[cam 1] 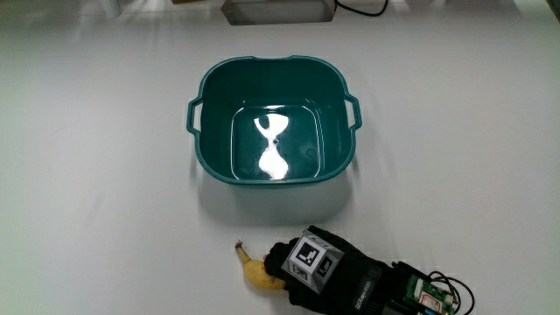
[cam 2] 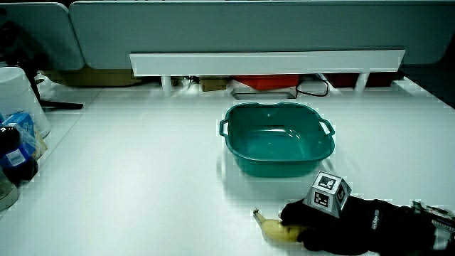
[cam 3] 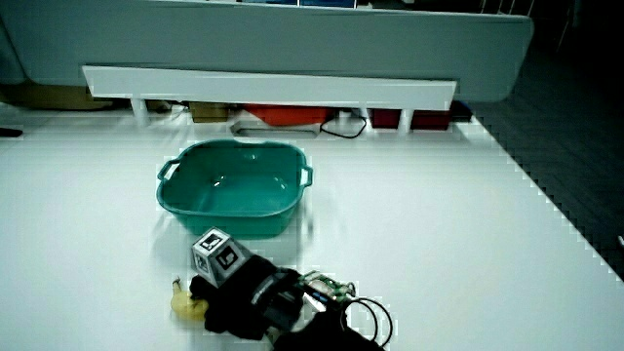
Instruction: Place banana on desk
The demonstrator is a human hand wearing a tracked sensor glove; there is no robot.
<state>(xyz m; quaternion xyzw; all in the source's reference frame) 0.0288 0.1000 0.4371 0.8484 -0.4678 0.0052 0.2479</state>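
Observation:
A yellow banana lies on the white table, nearer to the person than the teal basin. Its stem end sticks out past the glove; the other end is covered. The hand in the black glove rests on the banana with its fingers curled around it, the patterned cube on its back. Both side views show the banana down on the tabletop under the hand. The basin holds nothing.
A low white shelf runs along the partition, with cables and boxes under it. Bottles and a white container stand at the table's edge in a side view. A grey box sits past the basin.

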